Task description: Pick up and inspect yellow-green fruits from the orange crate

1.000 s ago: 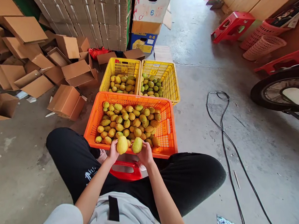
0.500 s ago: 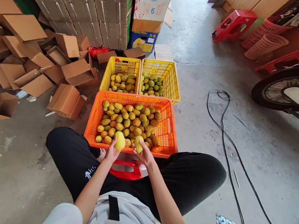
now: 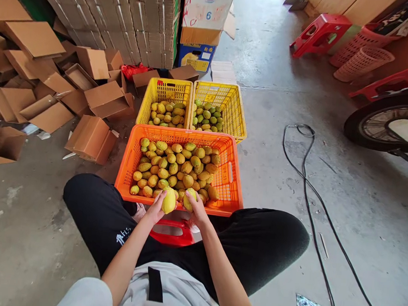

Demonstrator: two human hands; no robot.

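My left hand [image 3: 155, 210] is closed around an oval yellow fruit [image 3: 169, 201], whose exact kind I cannot make out. In my right hand [image 3: 197, 210] is a second yellow-green fruit [image 3: 189, 199], partly covered by the fingers. Both hands are close together over the near rim of an orange plastic crate [image 3: 234, 192]. Many similar oval fruits [image 3: 181, 158], from green to orange-yellow, lie spread inside that crate. Behind it, a left yellow crate [image 3: 148, 93] holds yellowish fruits and a right yellow crate [image 3: 235, 111] holds greener ones.
Loose cardboard boxes [image 3: 105, 97] are heaped at the left, before stacked flattened cartons [image 3: 136, 22]. A red stool [image 3: 320, 33], pink baskets [image 3: 366, 62] and a wheel [image 3: 387, 124] are at the right. A black cable [image 3: 305, 178] crosses the floor. Something red [image 3: 173, 237] sits between my legs.
My left hand has moved right and slightly down with its fruit, closer to my right hand. The right hand's fruit has shifted and turned slightly. The crates have stayed put.
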